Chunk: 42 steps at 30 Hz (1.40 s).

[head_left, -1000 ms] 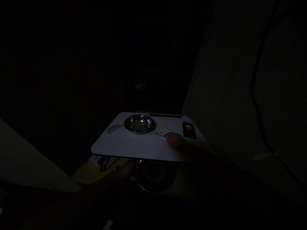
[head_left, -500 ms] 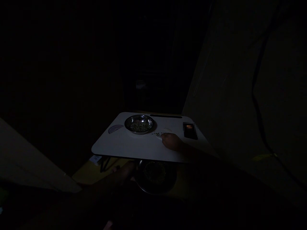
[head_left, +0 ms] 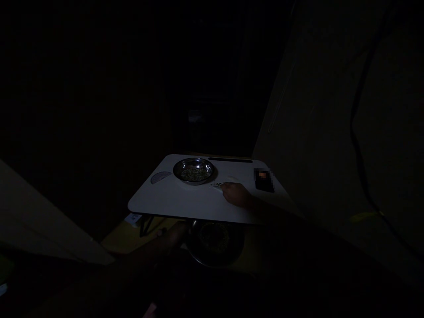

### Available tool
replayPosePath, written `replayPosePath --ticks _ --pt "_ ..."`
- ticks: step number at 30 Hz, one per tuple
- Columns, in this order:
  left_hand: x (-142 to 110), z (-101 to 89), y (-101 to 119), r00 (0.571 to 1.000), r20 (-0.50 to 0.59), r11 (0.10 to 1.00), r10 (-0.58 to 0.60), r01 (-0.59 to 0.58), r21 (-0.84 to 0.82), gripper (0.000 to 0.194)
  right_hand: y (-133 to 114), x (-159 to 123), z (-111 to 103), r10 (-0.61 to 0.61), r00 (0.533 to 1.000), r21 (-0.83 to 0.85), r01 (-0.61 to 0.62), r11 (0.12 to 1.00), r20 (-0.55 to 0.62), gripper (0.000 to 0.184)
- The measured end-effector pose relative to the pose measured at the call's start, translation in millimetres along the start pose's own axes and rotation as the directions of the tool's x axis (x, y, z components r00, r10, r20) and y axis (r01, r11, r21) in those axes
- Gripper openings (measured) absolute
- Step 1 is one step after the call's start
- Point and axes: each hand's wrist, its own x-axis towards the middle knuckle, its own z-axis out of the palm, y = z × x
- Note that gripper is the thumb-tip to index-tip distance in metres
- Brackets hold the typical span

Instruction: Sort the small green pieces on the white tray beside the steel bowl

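Observation:
My right hand (head_left: 236, 194) rests low over the white folding table (head_left: 165, 201), its fingers closed on a small pale, flat piece (head_left: 217, 188) whose kind I cannot make out. Just beyond the fingertips lie small scattered bits (head_left: 215, 183), dark and greenish. To their left stands a shiny metal bowl (head_left: 179, 176) with chopped or grainy greenish pieces inside. Below the table's front edge, my left hand (head_left: 179, 232) grips the left rim of a second, wider metal bowl (head_left: 205, 265), which also holds small pieces. Deep shadow hides most of the left fingers.
A dark phone-like object (head_left: 264, 184), partly pixelated, lies on the table's right side. A purplish half-round protractor shape (head_left: 160, 177) is at the left. A dark slot (head_left: 230, 160) runs along the back edge. A wall with a hanging cable (head_left: 356, 141) stands right.
The right hand with the pale piece has shifted slightly, staying beside the scattered bits. The left hand stays at the lower bowl. The whole view has moved a little.

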Motion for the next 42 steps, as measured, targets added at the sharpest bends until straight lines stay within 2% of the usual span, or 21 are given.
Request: replayPosePath --ticks 5,9,12,15,25,29,32,36,42 --pt "-1.8 2.4 4.0 1.0 0.0 1.0 -0.022 0.022 -0.019 0.01 15.8 -12.0 -1.0 -0.043 0.997 0.004 0.043 0.999 -0.057 0.03" --pt "-1.7 3.9 6.7 0.999 -0.009 0.999 -0.031 0.031 -0.01 0.012 32.3 -24.8 11.4 -0.167 0.983 0.055 0.171 0.984 -0.08 0.033" --pt "-1.7 3.3 6.0 1.0 -0.019 1.0 -0.02 0.019 -0.004 0.01 43.7 -33.6 23.5 -0.166 0.982 0.101 0.175 0.979 -0.092 0.034" --pt "-2.1 2.4 5.1 1.0 0.015 1.0 -0.008 0.008 0.004 0.01 49.2 -38.5 30.1 -0.146 0.982 0.153 0.163 0.975 -0.116 0.034" --pt "-15.0 8.9 17.6 1.0 0.006 1.0 0.007 -0.007 0.015 0.01 31.5 -19.3 22.0 -0.147 0.986 0.177 0.159 0.971 -0.077 0.038" --pt "-7.8 3.3 9.1 1.0 -0.016 0.999 -0.022 0.023 0.037 0.01 24.5 -8.6 21.5 -0.134 0.989 0.152 0.143 0.978 -0.068 0.038" --pt "1.7 -2.2 -2.0 1.0 0.015 0.999 0.018 -0.018 0.031 0.011 18.6 -1.6 20.0 -0.142 0.987 0.133 0.151 0.98 -0.074 0.038" --pt "12.3 -6.1 -12.5 1.0 -0.004 1.0 0.0 0.0 0.021 0.014 10.0 6.1 17.7 -0.108 0.992 0.093 0.114 0.989 -0.067 0.035" --pt "10.0 -4.1 -8.7 1.0 -0.004 1.0 -0.017 0.017 0.0 0.011 3.8 11.9 13.9 -0.072 0.997 0.038 0.073 0.997 -0.032 0.034"
